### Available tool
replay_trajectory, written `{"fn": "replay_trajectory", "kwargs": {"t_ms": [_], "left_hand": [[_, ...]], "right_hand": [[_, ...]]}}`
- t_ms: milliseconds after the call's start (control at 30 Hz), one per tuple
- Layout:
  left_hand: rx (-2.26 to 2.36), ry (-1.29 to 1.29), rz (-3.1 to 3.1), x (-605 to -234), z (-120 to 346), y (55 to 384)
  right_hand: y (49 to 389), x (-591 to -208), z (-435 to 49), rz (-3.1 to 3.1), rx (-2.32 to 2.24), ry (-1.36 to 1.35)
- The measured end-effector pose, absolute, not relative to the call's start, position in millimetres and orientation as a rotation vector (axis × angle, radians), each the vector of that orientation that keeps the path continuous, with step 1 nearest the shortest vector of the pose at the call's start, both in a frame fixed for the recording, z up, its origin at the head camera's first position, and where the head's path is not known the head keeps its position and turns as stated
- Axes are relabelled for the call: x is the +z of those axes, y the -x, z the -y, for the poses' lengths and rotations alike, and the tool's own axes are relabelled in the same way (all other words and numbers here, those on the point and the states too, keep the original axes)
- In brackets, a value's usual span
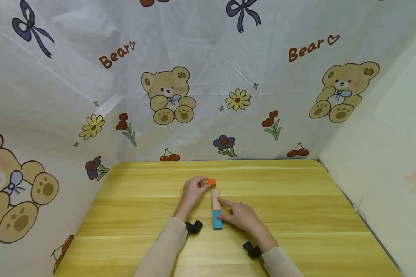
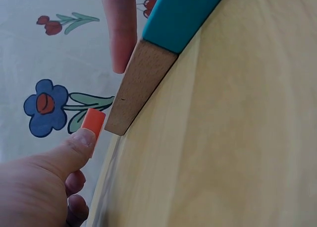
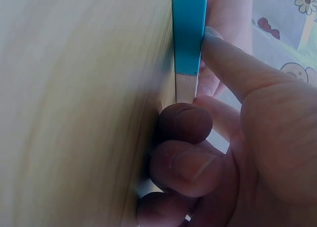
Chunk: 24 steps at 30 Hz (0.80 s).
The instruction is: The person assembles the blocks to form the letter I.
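Thumb and fingers of my left hand (image 1: 193, 189) pinch a small orange block (image 1: 212, 182), just beyond the far end of a plain wooden block (image 1: 216, 199). In the left wrist view the orange block (image 2: 93, 121) appears close to that end, with a narrow gap between. A blue block (image 1: 217, 223) lies end to end with the wooden one, on the near side, forming a straight row. My right hand (image 1: 242, 216) is at the row's right side. Its extended index finger touches the wooden block and its thumb touches the blue block (image 3: 189, 33); the other fingers are bent.
Both hands work over a wood-grain table (image 1: 142, 196). Behind its far edge hangs a pale sheet (image 1: 208, 130) printed with bears and flowers. A black wrist camera (image 1: 194, 227) is on the left wrist, another camera (image 1: 252, 250) on the right.
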<state>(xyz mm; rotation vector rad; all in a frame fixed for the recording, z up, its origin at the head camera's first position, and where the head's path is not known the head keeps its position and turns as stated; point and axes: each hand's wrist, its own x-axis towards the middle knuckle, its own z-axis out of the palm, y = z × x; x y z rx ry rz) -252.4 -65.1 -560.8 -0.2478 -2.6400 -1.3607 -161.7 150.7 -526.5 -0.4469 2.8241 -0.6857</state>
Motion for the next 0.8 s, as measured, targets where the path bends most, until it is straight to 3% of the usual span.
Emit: {"fn": "replay_trajectory", "kwargs": {"t_ms": [800], "left_hand": [[-1.134, 0.297, 2.699, -565.8, 60.1, 256.0]], "right_hand": [[161.6, -525.7, -150.5, -2.836, -0.678, 0.444]]}}
